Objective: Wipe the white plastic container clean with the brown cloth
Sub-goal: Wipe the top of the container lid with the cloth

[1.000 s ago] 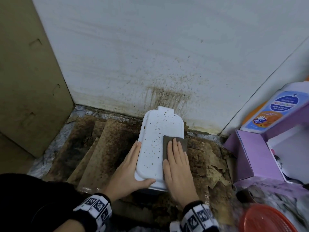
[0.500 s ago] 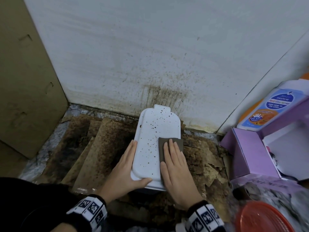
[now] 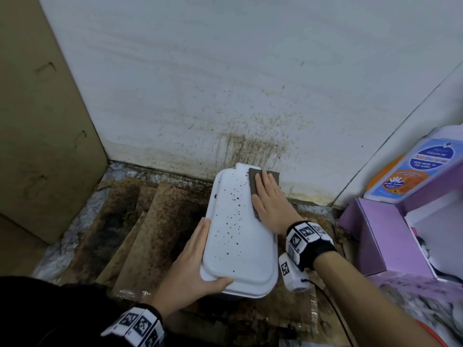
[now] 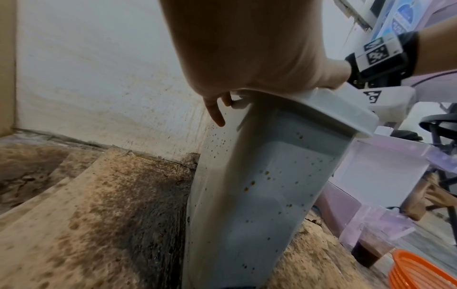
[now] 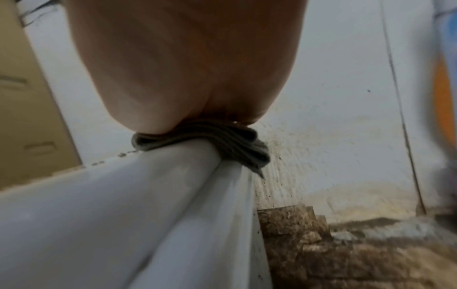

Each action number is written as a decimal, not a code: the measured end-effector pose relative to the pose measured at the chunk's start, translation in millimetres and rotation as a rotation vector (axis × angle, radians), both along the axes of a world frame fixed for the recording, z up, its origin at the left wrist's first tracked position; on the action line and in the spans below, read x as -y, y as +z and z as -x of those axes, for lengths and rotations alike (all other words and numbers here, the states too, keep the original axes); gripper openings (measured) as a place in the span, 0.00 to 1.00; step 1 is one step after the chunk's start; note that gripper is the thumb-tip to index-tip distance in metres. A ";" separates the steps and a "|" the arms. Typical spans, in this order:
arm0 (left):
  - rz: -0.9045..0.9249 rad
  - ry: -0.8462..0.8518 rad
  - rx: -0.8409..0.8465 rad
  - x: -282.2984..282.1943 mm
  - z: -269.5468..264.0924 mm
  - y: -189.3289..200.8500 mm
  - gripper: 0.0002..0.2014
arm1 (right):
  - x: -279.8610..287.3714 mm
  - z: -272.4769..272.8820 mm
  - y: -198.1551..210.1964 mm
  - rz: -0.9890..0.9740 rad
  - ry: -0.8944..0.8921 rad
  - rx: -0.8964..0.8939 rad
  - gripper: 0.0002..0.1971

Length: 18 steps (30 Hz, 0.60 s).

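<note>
The white plastic container [image 3: 238, 234] stands on stained cardboard with its lid speckled brown; its side [image 4: 259, 185] is spotted too. My right hand [image 3: 270, 199] lies flat on the folded brown cloth [image 3: 260, 179] and presses it onto the far right end of the lid, close to the wall. In the right wrist view the cloth [image 5: 210, 140] is squeezed between my palm [image 5: 185, 68] and the lid's rim [image 5: 123, 205]. My left hand [image 3: 195, 266] steadies the container's near left side, fingers straight along it and thumb laid across the lid's near corner.
A splattered white wall [image 3: 250, 146] rises right behind the container. A cardboard box [image 3: 37, 121] stands at the left. At the right are a purple box [image 3: 375, 234], a soap bottle [image 3: 413, 166] and an orange basket [image 4: 420, 273]. Soiled cardboard sheets [image 3: 140, 234] cover the floor.
My right hand has slid the cloth from the lid's middle up to its far end by the wall. The left hand keeps its place on the container.
</note>
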<state>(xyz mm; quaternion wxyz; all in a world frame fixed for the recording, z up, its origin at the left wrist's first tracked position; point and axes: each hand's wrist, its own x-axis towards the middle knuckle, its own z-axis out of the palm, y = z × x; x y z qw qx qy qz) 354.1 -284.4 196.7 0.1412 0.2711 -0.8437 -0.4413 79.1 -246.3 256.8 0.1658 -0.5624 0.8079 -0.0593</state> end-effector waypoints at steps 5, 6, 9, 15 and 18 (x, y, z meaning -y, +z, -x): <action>0.034 -0.001 0.040 -2.2 -2.3 3.5 0.63 | -1.7 0.3 -1.4 -0.015 0.017 -0.035 0.32; 0.038 -0.004 0.050 -2.9 -2.7 4.4 0.63 | -5.8 -2.7 -0.5 -0.009 0.012 -0.019 0.32; 0.052 0.000 0.057 -2.6 -3.1 5.4 0.64 | -23.3 -21.6 -0.5 0.003 -0.016 0.012 0.32; 0.045 0.011 0.023 -5.8 -2.8 2.3 0.63 | -90.1 -85.9 -14.0 0.137 -0.054 -0.013 0.31; 0.011 0.015 0.009 -7.7 -3.6 1.7 0.63 | -117.1 -115.7 -22.6 0.209 -0.065 -0.047 0.31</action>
